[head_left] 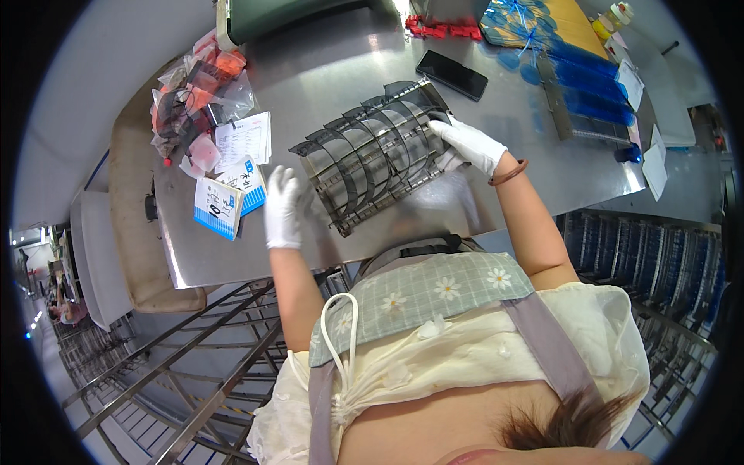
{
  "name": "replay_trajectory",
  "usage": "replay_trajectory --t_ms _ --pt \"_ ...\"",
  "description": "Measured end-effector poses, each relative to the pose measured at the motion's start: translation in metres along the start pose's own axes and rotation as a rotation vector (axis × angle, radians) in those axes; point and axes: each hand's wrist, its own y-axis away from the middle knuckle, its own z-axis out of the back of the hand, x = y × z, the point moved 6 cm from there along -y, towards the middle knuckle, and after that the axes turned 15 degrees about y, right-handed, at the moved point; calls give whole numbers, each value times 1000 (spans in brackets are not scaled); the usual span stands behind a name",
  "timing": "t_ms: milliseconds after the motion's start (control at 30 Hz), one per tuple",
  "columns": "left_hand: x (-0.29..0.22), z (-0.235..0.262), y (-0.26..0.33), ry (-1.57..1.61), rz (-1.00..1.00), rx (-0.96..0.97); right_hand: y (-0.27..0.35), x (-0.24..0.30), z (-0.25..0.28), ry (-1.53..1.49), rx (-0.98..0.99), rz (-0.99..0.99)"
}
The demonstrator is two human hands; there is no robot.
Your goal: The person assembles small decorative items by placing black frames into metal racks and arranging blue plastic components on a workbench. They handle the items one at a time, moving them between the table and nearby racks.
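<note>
A metal rack (372, 159) lies tilted on the steel table in front of me. Several curved, dark see-through sheets, like visor lenses, sit in a row across its slotted bars. My right hand (467, 145), in a white glove, grips the rack's right end, thumb and fingers closed around the frame. To the left of the rack, my left hand (284, 208) is also gloved in white. Its fingers point away from me, slightly apart and a little bent, with nothing seen in them. A small gap separates it from the rack.
Notebooks (219, 208) and a paper sheet (244, 139) lie left, below a heap of plastic bags (203, 93). A black phone (452, 74) rests behind the rack. Farther right stands another rack with blue sheets (593, 93). Red clips (443, 29) and a green bin (298, 17) are at the back.
</note>
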Motion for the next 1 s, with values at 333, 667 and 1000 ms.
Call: replay_trajectory --t_ms 333,667,1000 --pt "41 -18 -19 -656 -449 -54 41 99 -8 949 -952 581" --pt "12 30 -18 -617 -395 -146 50 56 74 606 -800 797" --pt "-21 -221 146 -554 -821 -152 94 -184 426 1199 -1119 98"
